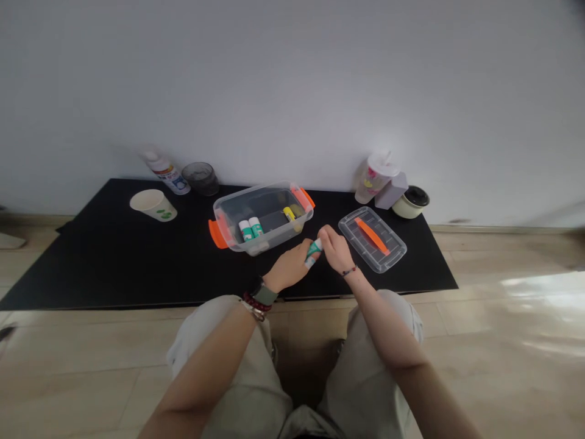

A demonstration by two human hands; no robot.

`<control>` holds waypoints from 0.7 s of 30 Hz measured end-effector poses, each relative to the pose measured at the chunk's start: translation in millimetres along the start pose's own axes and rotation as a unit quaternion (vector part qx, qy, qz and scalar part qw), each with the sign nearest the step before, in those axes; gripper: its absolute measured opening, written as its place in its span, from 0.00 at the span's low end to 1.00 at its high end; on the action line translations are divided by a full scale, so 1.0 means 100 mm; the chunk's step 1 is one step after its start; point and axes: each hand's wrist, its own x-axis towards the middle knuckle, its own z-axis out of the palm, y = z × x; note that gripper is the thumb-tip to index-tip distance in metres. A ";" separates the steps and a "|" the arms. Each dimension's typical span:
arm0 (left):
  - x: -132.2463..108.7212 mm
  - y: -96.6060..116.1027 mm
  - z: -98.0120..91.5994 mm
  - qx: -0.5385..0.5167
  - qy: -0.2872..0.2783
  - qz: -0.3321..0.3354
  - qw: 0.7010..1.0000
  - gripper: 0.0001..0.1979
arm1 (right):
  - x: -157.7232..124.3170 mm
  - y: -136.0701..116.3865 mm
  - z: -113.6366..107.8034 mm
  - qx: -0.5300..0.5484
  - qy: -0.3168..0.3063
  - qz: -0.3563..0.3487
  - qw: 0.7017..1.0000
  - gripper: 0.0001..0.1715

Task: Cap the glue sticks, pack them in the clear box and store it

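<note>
My left hand [291, 266] is closed around a green and white glue stick [313, 252], held tilted just over the front of the table. My right hand [335, 249] has its fingers closed on the white cap end of the same stick. Behind my hands stands a clear plastic box [269, 239] with orange latches, its top uncovered. Inside it lie two more green and white glue sticks [251, 228] side by side, and a small yellow tube [289, 213] at the right end. To the right of my right hand lies the clear lid [351, 228] with an orange handle [372, 236].
The black table [137, 268] backs onto a pale wall. At its left are a tilted paper cup [155, 206], a spray can [168, 174] and a dark glass [201, 178]. At the back right stand a lidded tumbler [369, 183], a lilac box [392, 191] and a cream pot [408, 207] with black lid.
</note>
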 end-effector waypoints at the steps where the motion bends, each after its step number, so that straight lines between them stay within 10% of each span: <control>1: 0.00 0.01 -0.05 -0.033 0.032 0.015 0.999 0.13 | 0.00 0.02 -0.01 0.029 0.026 -0.014 0.999 0.23; 11: 0.44 -0.11 -0.97 -0.182 0.325 0.011 0.928 0.19 | 0.02 0.10 -0.04 0.023 0.114 -0.064 0.991 0.24; 21: 0.84 -0.61 -1.14 0.232 0.042 -0.209 0.949 0.20 | 0.00 0.03 -0.08 -0.062 0.082 -0.089 0.991 0.22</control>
